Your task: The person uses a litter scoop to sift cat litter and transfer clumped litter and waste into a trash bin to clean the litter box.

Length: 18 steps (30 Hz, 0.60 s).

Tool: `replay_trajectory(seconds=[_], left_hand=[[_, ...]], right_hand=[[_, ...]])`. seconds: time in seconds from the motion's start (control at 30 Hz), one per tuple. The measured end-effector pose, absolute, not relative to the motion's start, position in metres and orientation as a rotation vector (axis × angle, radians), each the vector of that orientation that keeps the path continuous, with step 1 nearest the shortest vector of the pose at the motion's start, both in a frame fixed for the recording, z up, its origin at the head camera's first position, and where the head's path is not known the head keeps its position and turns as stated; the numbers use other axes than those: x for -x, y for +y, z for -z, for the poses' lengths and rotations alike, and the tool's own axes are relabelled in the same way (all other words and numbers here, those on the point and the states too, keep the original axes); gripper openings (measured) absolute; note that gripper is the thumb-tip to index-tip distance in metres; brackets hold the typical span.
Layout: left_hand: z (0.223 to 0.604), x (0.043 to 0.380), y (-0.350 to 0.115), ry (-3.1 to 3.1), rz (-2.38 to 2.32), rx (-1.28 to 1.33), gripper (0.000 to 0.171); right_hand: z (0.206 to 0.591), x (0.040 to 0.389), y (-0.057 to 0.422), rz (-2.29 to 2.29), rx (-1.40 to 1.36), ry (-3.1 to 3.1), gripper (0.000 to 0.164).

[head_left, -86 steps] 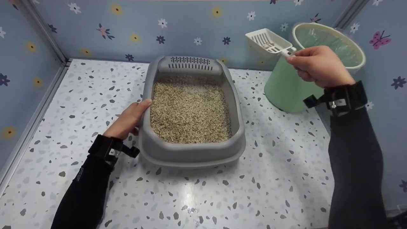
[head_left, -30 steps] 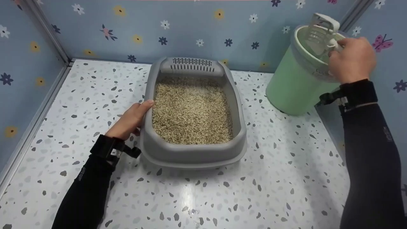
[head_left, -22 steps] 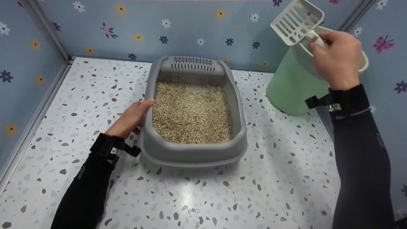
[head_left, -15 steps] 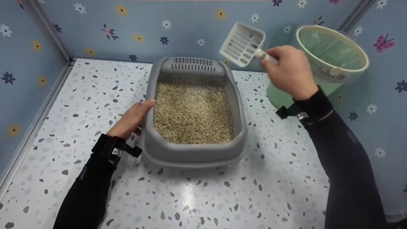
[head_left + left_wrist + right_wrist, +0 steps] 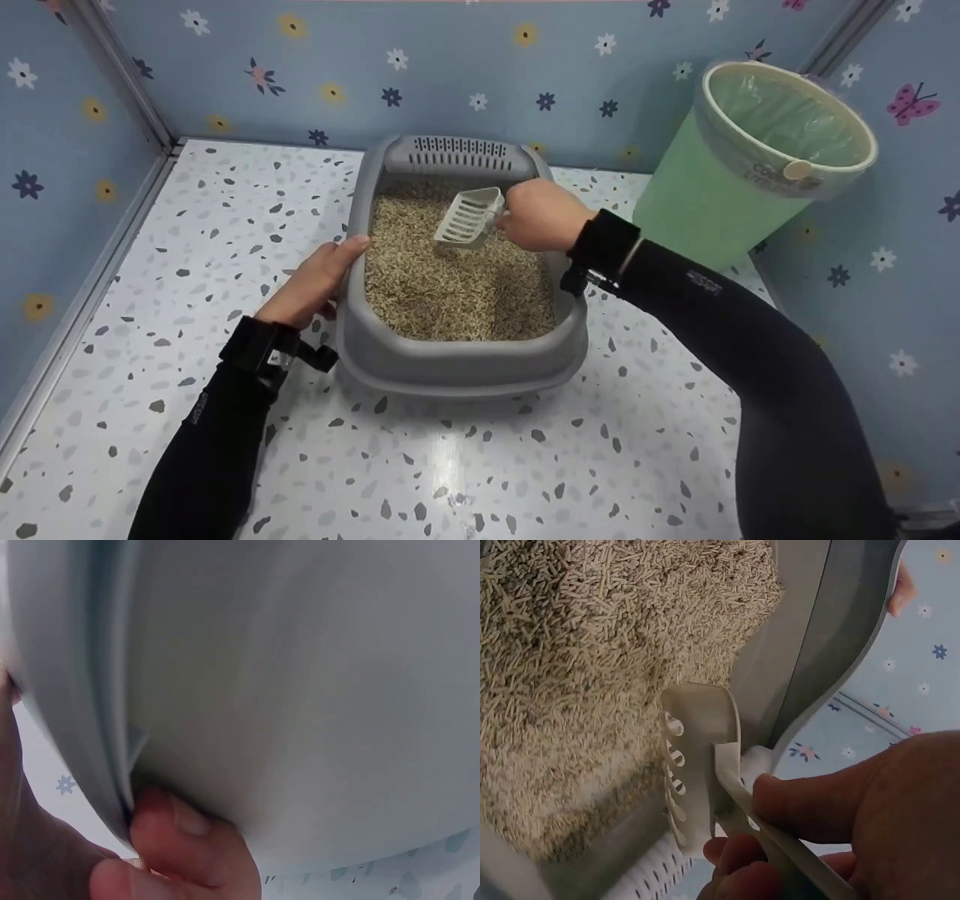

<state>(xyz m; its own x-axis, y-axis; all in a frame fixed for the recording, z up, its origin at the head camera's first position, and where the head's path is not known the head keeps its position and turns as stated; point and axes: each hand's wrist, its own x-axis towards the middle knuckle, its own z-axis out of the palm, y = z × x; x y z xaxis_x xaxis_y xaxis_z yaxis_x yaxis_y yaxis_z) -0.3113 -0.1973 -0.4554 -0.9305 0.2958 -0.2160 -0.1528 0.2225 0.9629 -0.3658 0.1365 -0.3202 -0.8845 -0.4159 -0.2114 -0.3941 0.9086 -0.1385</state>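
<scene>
A grey litter box [image 5: 457,367] full of pellet litter [image 5: 450,292] stands on the speckled surface. My left hand [image 5: 315,277] grips its left rim, thumb on top; the left wrist view shows fingers [image 5: 195,840] curled under the rim. Over the litter, toward the far half, my right hand [image 5: 547,215] holds a white slotted litter scoop [image 5: 469,217] by its handle. In the right wrist view the scoop [image 5: 701,757] is tilted, with thumb and fingers pinching the handle. No litter shows in the scoop's slotted part; whether its edge touches the litter I cannot tell.
A green trash bin [image 5: 705,195] with a clear liner and cream rim stands at the back right. Blue flowered panels [image 5: 480,67] close off the back and both sides. White speckled floor [image 5: 442,465] extends in front of the box.
My right hand has moved the scoop from over the trash bin, where it was tipped, leftward and down to the litter. The bits seen in the scoop earlier are gone. My left hand stays put.
</scene>
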Motion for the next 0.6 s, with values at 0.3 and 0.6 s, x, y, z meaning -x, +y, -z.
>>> replay_trajectory(seconds=[0.3,0.6], left_hand=[[0.455,0.312,-0.198,2.174,-1.744,-0.131,0.082],[0.455,0.313,-0.197,2.187,-1.728,-0.134,0.084]], right_hand=[[0.342,0.380,0.107,-0.052,0.739,2.648,0.048],[0.365,0.375,0.101,-0.175,0.611,2.441,0.054]])
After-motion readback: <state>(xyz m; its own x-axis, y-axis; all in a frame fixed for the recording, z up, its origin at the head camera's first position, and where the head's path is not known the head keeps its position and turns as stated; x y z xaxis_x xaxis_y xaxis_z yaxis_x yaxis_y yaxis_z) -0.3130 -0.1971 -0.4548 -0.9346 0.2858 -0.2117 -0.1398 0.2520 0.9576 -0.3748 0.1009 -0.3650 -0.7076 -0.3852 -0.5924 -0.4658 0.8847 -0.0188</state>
